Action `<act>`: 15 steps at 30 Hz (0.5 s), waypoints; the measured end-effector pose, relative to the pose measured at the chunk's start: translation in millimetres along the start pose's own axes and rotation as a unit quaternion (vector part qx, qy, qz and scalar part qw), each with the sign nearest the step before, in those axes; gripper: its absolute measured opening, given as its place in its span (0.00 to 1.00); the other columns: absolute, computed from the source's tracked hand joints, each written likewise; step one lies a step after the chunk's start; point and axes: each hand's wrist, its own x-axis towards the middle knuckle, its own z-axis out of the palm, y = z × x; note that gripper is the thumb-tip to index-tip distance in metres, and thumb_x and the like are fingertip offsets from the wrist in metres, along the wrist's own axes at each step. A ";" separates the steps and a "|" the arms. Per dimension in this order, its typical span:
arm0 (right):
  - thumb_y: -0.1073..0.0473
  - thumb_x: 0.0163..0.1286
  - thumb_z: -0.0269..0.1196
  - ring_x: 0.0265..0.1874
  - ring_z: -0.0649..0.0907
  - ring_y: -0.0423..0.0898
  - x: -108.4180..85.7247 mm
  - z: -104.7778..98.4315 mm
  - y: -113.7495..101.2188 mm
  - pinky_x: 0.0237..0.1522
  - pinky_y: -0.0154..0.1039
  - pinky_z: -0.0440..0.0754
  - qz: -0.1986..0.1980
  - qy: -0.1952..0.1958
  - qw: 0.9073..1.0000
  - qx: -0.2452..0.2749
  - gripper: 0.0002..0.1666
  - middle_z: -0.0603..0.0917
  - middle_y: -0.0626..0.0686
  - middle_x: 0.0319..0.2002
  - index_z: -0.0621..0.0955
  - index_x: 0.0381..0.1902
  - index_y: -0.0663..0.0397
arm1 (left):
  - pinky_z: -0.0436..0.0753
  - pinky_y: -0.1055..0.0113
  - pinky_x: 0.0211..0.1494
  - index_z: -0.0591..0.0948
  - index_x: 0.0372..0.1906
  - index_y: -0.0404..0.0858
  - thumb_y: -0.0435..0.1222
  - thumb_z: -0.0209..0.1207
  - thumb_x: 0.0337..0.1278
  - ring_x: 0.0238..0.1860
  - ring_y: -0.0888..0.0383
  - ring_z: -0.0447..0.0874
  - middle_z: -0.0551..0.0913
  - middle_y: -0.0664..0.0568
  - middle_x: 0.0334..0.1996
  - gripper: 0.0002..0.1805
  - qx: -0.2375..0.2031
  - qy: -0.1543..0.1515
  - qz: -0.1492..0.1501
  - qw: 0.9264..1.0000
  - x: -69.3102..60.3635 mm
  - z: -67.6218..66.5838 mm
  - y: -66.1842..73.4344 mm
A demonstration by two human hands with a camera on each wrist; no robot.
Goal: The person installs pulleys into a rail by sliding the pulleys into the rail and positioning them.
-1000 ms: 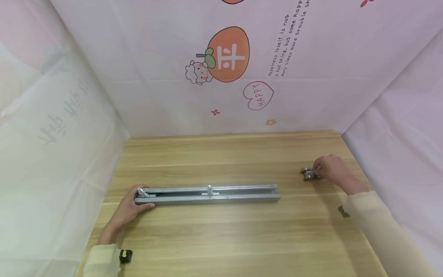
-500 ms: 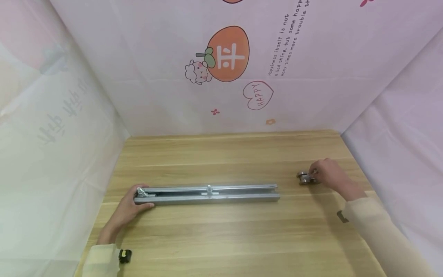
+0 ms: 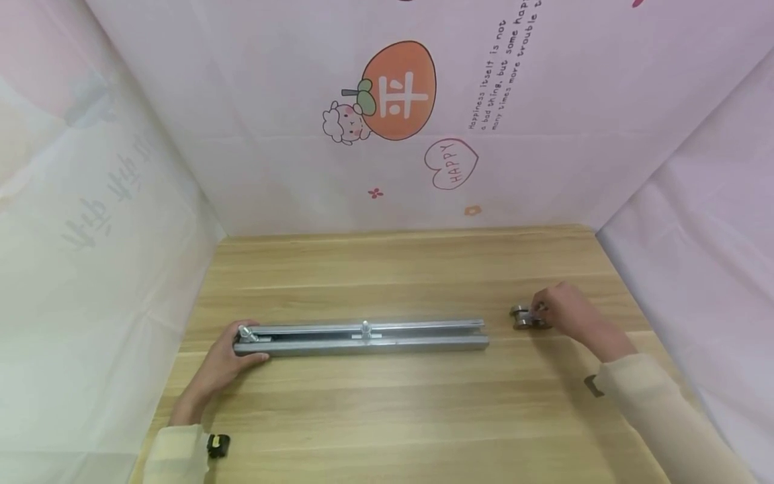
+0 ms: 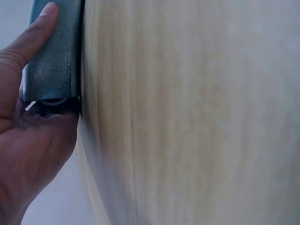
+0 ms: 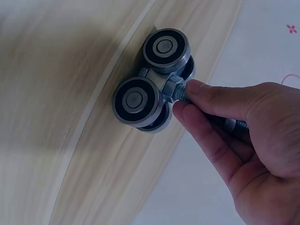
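A grey metal channel rail (image 3: 417, 344) lies across the table with its slot facing up. My left hand (image 3: 224, 353) grips its left end, the thumb along the near side in the left wrist view (image 4: 54, 70). Two bolts stand up from the slot: one bolt (image 3: 246, 334) tilts at the held end, and another bolt (image 3: 365, 329) is upright near the middle. Past the rail's right end, my right hand (image 3: 565, 309) pinches the threaded stud of a four-wheeled trolley roller (image 5: 138, 101) between thumb and fingers. Whether its wheels touch the table I cannot tell.
The wood-grain table (image 3: 387, 417) has a printed cloth wall (image 3: 272, 168) behind it. More cloth hangs at the left side (image 3: 91, 302) and the right side (image 3: 713, 235). A gap lies between the roller and the rail's right end.
My right hand has moved left and slightly nearer with the trolley roller, towards the rail's right end. The left hand and the rail have stayed in place.
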 end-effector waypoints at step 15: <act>0.73 0.54 0.77 0.24 0.78 0.35 -7.7 8.4 -33.1 0.26 0.35 0.80 -0.034 0.013 0.999 0.016 0.11 0.88 0.45 0.26 0.89 0.28 0.52 | 0.65 0.31 0.73 0.71 0.70 0.29 0.35 0.79 0.53 0.66 0.30 0.74 0.77 0.29 0.64 0.42 -0.004 0.000 0.003 1.000 -0.2 -0.6 0.6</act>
